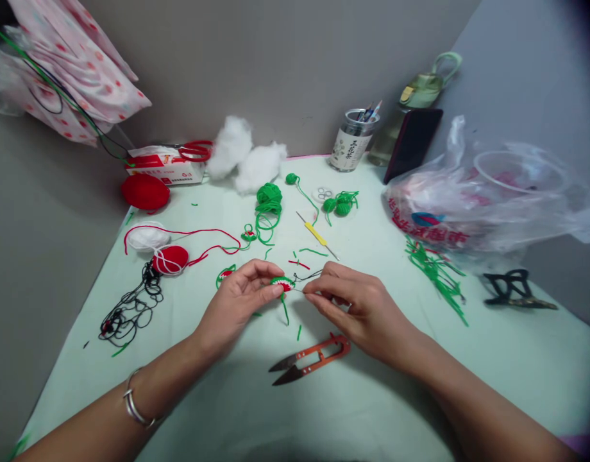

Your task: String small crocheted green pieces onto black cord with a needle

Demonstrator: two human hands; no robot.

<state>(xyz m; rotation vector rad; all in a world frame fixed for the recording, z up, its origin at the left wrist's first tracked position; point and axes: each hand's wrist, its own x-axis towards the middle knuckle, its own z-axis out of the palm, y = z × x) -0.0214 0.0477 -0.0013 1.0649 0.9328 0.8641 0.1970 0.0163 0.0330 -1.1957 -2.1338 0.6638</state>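
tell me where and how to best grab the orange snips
Best grip the orange snips by the handle arms, near the rounded bend, coming from above and the right with the right hand. They lie flat, with the bend to the right and the dark blades spread apart toward the left, so that approach should keep fingers off the tips.

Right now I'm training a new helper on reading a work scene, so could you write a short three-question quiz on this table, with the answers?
1. True or false: the blades of the orange-handled snips point toward the person's right.

2. Multiple choice: which hand grips the small green, white and red piece?
a) the left hand
b) the right hand
c) neither

3. Fill in: the grip of the hook lying on the table is ____.

Key: 1 false; 2 a; 3 yellow.
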